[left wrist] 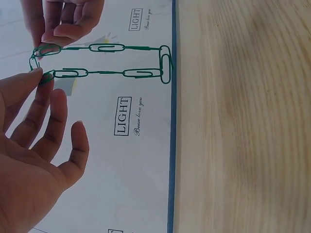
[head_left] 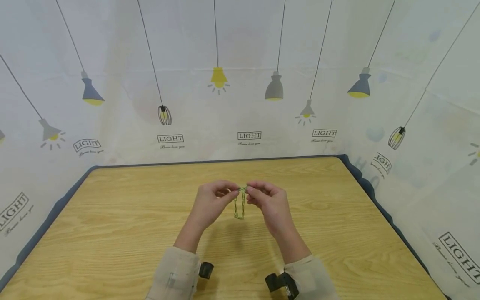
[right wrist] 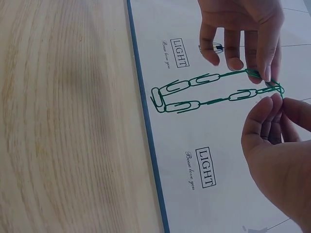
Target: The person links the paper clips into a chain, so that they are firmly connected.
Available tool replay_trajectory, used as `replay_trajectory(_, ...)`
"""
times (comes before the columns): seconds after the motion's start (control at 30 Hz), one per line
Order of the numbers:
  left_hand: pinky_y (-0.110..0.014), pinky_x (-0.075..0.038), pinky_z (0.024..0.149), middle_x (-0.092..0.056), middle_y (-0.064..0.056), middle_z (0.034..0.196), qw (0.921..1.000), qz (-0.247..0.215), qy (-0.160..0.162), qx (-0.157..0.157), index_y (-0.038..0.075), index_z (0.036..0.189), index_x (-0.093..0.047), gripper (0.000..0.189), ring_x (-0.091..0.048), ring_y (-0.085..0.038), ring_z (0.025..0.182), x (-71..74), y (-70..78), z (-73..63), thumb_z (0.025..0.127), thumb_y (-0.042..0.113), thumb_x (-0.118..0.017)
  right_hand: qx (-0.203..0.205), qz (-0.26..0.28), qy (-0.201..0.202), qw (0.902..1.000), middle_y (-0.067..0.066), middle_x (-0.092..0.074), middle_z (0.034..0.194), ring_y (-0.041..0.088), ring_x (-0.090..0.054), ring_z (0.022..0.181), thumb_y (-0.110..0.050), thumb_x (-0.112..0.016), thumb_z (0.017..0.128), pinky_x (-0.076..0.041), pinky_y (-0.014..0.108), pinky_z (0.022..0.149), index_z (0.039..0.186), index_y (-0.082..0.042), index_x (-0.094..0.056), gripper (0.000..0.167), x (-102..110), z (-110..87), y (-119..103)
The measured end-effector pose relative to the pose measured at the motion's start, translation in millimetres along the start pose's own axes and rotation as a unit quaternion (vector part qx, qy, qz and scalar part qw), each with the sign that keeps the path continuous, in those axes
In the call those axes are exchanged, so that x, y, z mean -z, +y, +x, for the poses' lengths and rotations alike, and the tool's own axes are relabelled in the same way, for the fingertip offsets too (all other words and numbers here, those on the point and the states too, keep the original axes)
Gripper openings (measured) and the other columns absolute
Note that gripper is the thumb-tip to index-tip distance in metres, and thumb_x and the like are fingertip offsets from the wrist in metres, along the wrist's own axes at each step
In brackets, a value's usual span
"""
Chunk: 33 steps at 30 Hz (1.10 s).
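A chain of green paper clips (head_left: 239, 216) hangs in a narrow loop above the table, its links joined end to end. At its upper left, my left hand (head_left: 213, 202) pinches a clip between thumb and index finger. My right hand (head_left: 271, 204) pinches the clips at the upper right, close to the left fingertips. In the left wrist view the paper clip chain (left wrist: 107, 47) shows two strands meeting at a clip at the lower end. The right wrist view shows the same paper clip chain (right wrist: 182, 105), with its top links partly hidden by fingertips.
Below the hands lies a wood-grain table (head_left: 131, 216) with a dark blue edge (head_left: 210, 161). A pale backdrop (head_left: 247, 37) printed with lamps and the word LIGHT stands around its back and sides. Each sleeved wrist carries a black camera mount (head_left: 275, 282).
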<state>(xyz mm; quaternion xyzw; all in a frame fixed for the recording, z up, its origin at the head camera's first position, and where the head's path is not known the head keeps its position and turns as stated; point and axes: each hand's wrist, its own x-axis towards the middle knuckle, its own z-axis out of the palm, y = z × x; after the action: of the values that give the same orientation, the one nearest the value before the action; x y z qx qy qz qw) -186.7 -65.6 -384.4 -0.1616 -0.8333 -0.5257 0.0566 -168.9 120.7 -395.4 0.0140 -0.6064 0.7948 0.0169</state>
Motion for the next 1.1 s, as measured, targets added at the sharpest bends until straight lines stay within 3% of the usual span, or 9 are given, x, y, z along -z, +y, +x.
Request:
replay_trajectory(0.17, -0.045, -0.063, 0.093, -0.081, -0.004, 0.111, 1.0000, 0.001, 0.001, -0.004, 0.015, 0.109, -0.082, 0.011, -0.074, -0.021, 0.100, 0.1, -0.6, 0.5, 0.099, 0.016, -0.077, -0.001, -0.012, -0.001, 0.9999, -0.001, -0.074, 0.096, 0.016, -0.070, 0.085, -0.004, -0.066, 0.104, -0.063, 0.027, 0.083, 0.121, 0.007, -0.073, 0.021, 0.9, 0.8, -0.5)
replay_trajectory(0.33, -0.045, -0.063, 0.093, -0.081, -0.003, 0.111, 1.0000, 0.002, -0.002, -0.002, 0.016, 0.109, -0.082, 0.011, -0.074, -0.021, 0.100, 0.5, -1.8, 1.1, 0.099, 0.018, -0.078, -0.006, -0.039, -0.005, 0.9992, -0.003, -0.075, 0.098, 0.015, -0.069, 0.087, -0.006, -0.067, 0.104, -0.063, 0.029, 0.085, 0.126, 0.008, -0.072, 0.027, 0.5, 1.6, -2.1)
replay_trajectory(0.9, -0.044, -0.062, 0.094, -0.081, -0.004, 0.111, 1.0000, -0.002, 0.005, -0.001, 0.014, 0.110, -0.083, 0.013, -0.074, -0.021, 0.100, 1.6, -0.9, 1.5, 0.098, 0.016, -0.078, -0.008, -0.138, -0.060, 0.9887, -0.001, -0.077, 0.114, 0.015, -0.065, 0.097, -0.013, -0.068, 0.105, -0.058, 0.032, 0.091, 0.131, -0.007, -0.075, 0.028, 1.0, 1.4, -5.1)
replay_trajectory(1.1, -0.044, -0.063, 0.094, -0.082, -0.004, 0.109, 0.9999, -0.002, 0.015, -0.004, 0.014, 0.109, -0.083, 0.013, -0.075, -0.021, 0.099, 1.2, -0.8, 1.9, 0.098, 0.016, -0.079, -0.009, -0.151, -0.060, 0.9867, 0.001, -0.072, 0.107, 0.017, -0.065, 0.099, -0.009, -0.068, 0.104, -0.058, 0.033, 0.093, 0.135, -0.008, -0.073, 0.031, 2.0, 1.0, -5.3)
